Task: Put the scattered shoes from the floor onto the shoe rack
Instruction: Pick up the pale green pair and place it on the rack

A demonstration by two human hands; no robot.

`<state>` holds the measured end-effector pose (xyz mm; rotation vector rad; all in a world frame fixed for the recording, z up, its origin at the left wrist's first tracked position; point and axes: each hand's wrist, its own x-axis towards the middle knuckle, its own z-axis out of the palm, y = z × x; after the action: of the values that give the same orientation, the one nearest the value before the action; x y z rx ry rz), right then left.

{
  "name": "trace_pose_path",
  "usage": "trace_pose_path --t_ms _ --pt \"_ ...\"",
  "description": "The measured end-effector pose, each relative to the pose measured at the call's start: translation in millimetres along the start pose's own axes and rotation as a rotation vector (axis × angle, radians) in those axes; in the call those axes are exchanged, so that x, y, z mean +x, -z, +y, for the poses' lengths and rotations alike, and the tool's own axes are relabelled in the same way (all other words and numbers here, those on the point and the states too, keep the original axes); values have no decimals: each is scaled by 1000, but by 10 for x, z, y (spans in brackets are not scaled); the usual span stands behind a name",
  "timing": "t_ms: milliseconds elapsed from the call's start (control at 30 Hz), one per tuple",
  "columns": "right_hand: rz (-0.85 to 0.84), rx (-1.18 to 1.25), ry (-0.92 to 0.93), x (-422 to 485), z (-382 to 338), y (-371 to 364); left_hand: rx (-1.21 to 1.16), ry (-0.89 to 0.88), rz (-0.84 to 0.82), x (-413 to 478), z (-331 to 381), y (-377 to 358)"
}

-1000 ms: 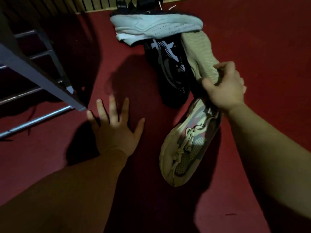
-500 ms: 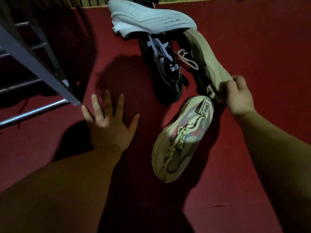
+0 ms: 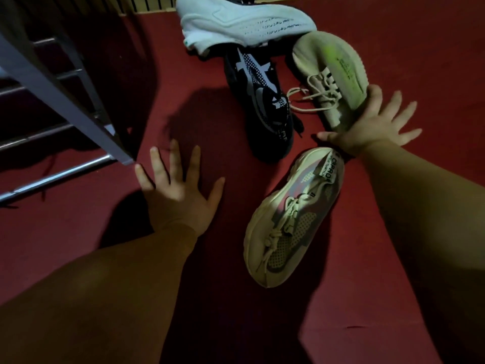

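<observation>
Several shoes lie on the red floor. A beige sneaker with pink panels [image 3: 294,219] sits nearest, toe toward me. Beyond it are a black patterned shoe [image 3: 259,101], a tan knit shoe with loose laces [image 3: 328,64], and a white shoe [image 3: 241,19] lying across the black one. My right hand [image 3: 367,130] rests against the tan shoe's heel with its fingers spread and thumb at the heel's base, gripping nothing. My left hand [image 3: 178,195] lies flat on the floor, fingers apart. The metal shoe rack [image 3: 60,88] stands at the left.
The rack's grey corner post [image 3: 123,156] ends just above my left hand's fingertips. Slatted wooden panelling [image 3: 147,3] runs along the back edge. Dark shadows cover the floor near me.
My right hand held the tan shoe's heel and turned it from sole-up to laces-up, then spread its fingers off it. The left hand stayed flat on the floor.
</observation>
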<state>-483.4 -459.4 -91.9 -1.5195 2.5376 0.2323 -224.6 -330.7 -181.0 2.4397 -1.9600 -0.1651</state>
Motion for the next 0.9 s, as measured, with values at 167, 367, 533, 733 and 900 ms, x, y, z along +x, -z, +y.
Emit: trace_pose_path --t_ms 167,367,533,733,900 --pt "19 -53 -9 185 88 71 -31 2 -1 -8 -7 -2" --pt "-552 -63 -92 333 386 113 -49 -32 -10 -6 -8 -14" --pt "-395 132 -109 193 316 104 -29 3 -45 -9 2 38" --pt "-102 261 -112 131 221 -179 -8 21 -80 -18 -3 48" --pt "28 323 -49 -55 299 -60 32 8 -121 -8 8 76"
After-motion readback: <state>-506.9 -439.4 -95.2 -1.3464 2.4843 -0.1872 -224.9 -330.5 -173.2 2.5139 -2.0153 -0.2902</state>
